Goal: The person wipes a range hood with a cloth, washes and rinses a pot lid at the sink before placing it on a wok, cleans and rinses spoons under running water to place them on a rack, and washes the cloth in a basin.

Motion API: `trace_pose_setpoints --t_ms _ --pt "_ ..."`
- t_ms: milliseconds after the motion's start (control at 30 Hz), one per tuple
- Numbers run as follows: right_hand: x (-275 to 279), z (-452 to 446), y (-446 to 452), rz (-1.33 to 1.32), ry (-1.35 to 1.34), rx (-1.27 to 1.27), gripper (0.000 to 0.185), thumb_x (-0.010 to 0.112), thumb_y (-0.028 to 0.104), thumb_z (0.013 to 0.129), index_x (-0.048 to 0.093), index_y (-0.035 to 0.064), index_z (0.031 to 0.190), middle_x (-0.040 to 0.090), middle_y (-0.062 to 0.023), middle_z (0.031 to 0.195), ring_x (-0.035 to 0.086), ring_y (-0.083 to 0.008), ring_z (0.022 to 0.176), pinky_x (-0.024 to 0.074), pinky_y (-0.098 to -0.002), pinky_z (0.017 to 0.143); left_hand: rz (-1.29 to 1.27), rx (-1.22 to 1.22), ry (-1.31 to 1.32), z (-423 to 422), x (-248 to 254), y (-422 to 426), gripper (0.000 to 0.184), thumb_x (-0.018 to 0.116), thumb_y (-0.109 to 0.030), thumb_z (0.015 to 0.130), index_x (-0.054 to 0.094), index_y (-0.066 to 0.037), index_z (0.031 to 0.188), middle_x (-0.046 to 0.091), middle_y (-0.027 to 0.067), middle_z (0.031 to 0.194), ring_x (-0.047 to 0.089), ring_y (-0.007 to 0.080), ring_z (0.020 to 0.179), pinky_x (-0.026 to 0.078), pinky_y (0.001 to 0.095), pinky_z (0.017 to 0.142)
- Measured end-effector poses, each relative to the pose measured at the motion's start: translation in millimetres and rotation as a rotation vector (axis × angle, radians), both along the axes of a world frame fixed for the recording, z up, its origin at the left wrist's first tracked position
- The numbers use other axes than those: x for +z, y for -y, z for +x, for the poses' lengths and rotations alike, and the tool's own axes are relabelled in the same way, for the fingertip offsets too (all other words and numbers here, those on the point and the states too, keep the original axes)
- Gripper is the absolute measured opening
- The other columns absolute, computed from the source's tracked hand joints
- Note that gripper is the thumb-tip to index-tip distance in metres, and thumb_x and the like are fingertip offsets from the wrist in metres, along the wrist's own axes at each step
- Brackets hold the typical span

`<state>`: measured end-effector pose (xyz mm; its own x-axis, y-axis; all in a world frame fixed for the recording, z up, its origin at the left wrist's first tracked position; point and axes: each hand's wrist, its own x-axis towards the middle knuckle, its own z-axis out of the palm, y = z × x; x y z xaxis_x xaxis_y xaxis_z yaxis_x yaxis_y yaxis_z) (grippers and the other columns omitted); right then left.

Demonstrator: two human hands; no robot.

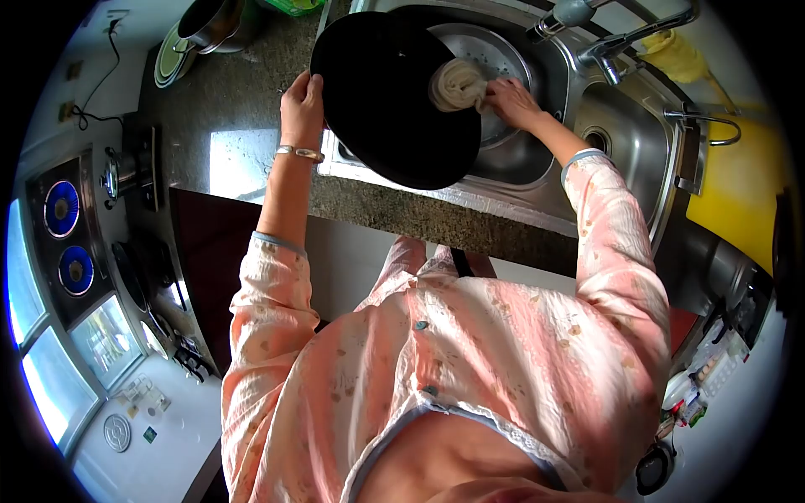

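A large round black pan or lid (pixel 386 101) is tilted over the counter edge and the left sink basin. My left hand (pixel 303 101) grips its left rim, fingers closed, with a bracelet at the wrist. Against its right side rests a bunched cream cloth (pixel 459 85). My right hand (pixel 511 102) pinches the right end of that cloth. Behind the cloth, a metal colander (pixel 503 63) sits in the sink (pixel 537 155), partly hidden by the black piece.
A faucet (pixel 608 52) reaches over the sink from the back right. Pots (pixel 220 25) and plates (pixel 170 60) stand at the back left. On the far left is a two-burner stove (pixel 70 235). A yellow board (pixel 742 193) is at the right.
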<state>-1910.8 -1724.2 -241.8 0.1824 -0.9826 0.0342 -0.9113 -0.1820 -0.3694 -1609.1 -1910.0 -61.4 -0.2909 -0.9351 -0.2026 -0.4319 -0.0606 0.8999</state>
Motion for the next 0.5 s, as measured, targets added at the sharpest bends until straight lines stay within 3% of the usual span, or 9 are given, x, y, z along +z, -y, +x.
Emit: trace_pose_setpoints --t_ms 100,200,267,300,367,500 --pt "-15 4 14 0.002 0.019 -0.208 0.015 0.058 0.009 0.075 0.067 0.0139 0.087 0.056 -0.0031 0.099 0.049 -0.0219 0.105 0.0331 -0.0368 0.091 -0.133 -0.053 0.029 -1 -5 0 0.022 0.051 -0.019 0.090 0.057 0.001 0.084 0.048 -0.0003 0.056 0.042 0.0049 0.049 0.036 0.0245 0.045" --pt "-26 6 31 -0.079 0.079 -0.409 0.015 0.055 0.012 0.079 0.068 0.0131 0.087 0.059 -0.0067 0.097 0.054 -0.0248 0.097 0.0368 -0.0382 0.087 -0.284 -0.117 0.052 0 3 -13 0.021 0.049 -0.016 0.091 0.055 0.003 0.085 0.046 0.0014 0.058 0.037 0.0064 0.052 0.034 0.0260 0.047" --pt "-27 4 44 0.376 -0.051 -0.782 0.019 0.054 0.020 0.079 0.069 0.0109 0.087 0.063 -0.0119 0.090 0.060 -0.0278 0.084 0.0432 -0.0401 0.076 -0.330 -0.120 0.064 -1 21 -28 0.020 0.049 -0.016 0.091 0.055 0.003 0.085 0.045 0.0016 0.058 0.036 0.0067 0.052 0.033 0.0256 0.047" --pt "-32 3 44 0.372 -0.046 -0.784 0.019 0.054 0.020 0.079 0.069 0.0109 0.087 0.063 -0.0119 0.090 0.060 -0.0278 0.084 0.0432 -0.0401 0.076 -0.398 -0.090 0.071 -1 30 -35 0.020 0.049 -0.015 0.091 0.055 0.003 0.086 0.045 0.0022 0.057 0.036 0.0069 0.051 0.033 0.0250 0.047" --pt "-43 2 42 0.089 -0.230 -0.661 0.024 0.056 0.024 0.075 0.069 0.0075 0.086 0.064 -0.0148 0.085 0.062 -0.0285 0.074 0.0458 -0.0432 0.065 -0.471 -0.062 0.075 1 40 -40 0.019 0.049 -0.015 0.092 0.055 0.003 0.087 0.044 0.0028 0.057 0.036 0.0070 0.051 0.032 0.0244 0.047" --pt "-87 36 32 0.178 -0.382 -0.454 0.026 0.058 0.020 0.072 0.067 0.0056 0.092 0.064 -0.0153 0.092 0.062 -0.0293 0.089 0.0467 -0.0473 0.076 -0.556 -0.085 0.167 1 43 -41 0.021 0.049 -0.015 0.092 0.057 0.004 0.100 0.047 0.0055 0.057 0.038 0.0081 0.049 0.034 0.0247 0.046"
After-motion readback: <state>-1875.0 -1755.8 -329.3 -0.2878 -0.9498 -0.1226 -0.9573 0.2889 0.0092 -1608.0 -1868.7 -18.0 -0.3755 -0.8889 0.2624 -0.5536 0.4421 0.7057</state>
